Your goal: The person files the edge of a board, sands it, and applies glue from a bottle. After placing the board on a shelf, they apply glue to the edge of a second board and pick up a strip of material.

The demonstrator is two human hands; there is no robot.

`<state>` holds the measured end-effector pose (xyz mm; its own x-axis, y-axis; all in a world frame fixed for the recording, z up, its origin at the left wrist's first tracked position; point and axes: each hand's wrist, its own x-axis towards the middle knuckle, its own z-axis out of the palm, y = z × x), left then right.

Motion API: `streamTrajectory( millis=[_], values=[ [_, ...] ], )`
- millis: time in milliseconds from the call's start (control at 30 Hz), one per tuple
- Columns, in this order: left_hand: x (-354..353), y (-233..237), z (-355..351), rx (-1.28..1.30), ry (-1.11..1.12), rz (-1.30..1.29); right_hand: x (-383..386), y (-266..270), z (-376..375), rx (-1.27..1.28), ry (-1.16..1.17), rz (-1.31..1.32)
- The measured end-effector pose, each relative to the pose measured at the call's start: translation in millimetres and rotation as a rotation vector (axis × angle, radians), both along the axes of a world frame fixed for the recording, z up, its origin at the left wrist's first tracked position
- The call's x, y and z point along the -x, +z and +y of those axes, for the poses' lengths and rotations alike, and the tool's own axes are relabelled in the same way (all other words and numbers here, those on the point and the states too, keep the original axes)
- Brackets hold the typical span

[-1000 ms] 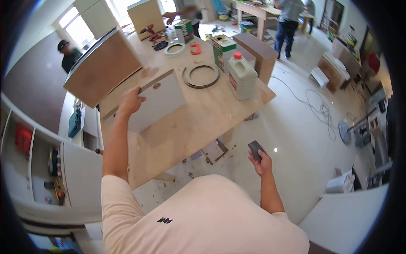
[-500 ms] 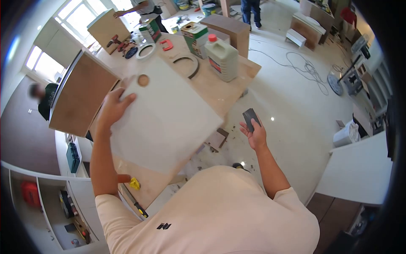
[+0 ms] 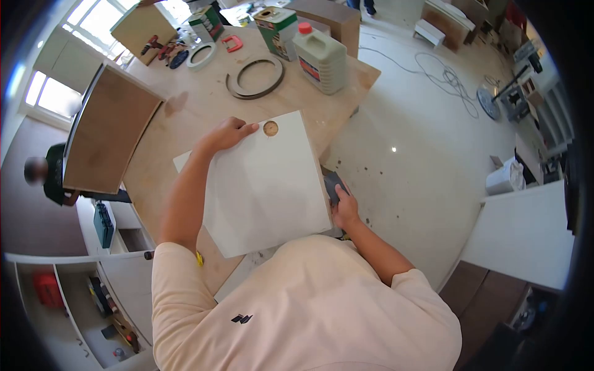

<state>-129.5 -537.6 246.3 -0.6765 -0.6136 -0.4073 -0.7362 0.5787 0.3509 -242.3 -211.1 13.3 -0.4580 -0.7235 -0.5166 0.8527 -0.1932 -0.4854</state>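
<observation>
A white panel (image 3: 266, 185) with a round hole near its far edge rests at the near side of the wooden worktable (image 3: 185, 117). My left hand (image 3: 230, 133) grips the panel's far edge, thumb on the white face beside the hole. In my right hand (image 3: 346, 209) is a dark grey sanding block (image 3: 335, 185), held against or very close to the panel's right edge; actual contact cannot be made out. Part of another white panel (image 3: 180, 161) shows beneath at the left.
A coil of edge banding (image 3: 281, 77), a plastic jug (image 3: 322, 60) with a red cap, metal cans (image 3: 276, 31) and a red drill (image 3: 150, 44) stand or lie farther back. A brown wooden box (image 3: 111, 130) is at the left, near another person (image 3: 54, 173). Cable (image 3: 448, 77) lies on the floor.
The panel has turned and shifted right and nearer to me, my left hand moving with it. My right hand has brought the sanding block left to the panel's edge.
</observation>
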Motion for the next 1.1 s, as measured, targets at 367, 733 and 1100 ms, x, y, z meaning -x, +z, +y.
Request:
streamTrajectory(
  millis=[367, 733, 1100],
  values=[
    [39.0, -137.9, -34.1, -0.059, -0.051, -0.141, -66.1, -39.2, 24.8, -0.149, -0.116, -0.172],
    [23.7, -164.9, 10.4, 0.368, -0.343, 0.333, -65.8, -33.4, 26.9, -0.083, -0.055, -0.242],
    [58.7, -175.8, 11.7, 0.137, -0.34, 0.048, -37.5, -18.9, 29.1, -0.092, 0.168, -0.326]
  ],
)
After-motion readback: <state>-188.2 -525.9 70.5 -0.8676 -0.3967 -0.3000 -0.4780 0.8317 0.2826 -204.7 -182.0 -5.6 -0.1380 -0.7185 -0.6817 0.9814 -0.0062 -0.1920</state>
